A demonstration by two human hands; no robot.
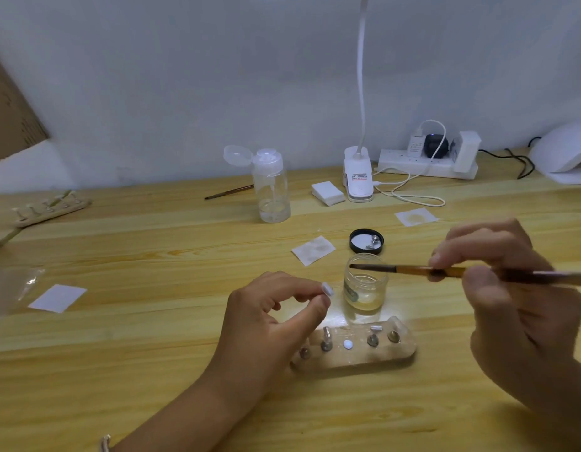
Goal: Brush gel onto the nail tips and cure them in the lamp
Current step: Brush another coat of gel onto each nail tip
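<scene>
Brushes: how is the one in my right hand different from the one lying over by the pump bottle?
The held brush is off the table, pinched in the right hand; the spare brush lies flat on it, untouched. The held brush's bristles reach over the open gel jar; the spare brush's far end is hidden behind the pump bottle. Both are slim with brownish handles.

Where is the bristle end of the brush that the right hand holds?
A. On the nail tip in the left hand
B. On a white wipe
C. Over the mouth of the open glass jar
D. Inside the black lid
C: the brush in the right hand reaches with its bristle end across the mouth of the glass jar, apart from the nail tip that the left hand pinches.
</scene>
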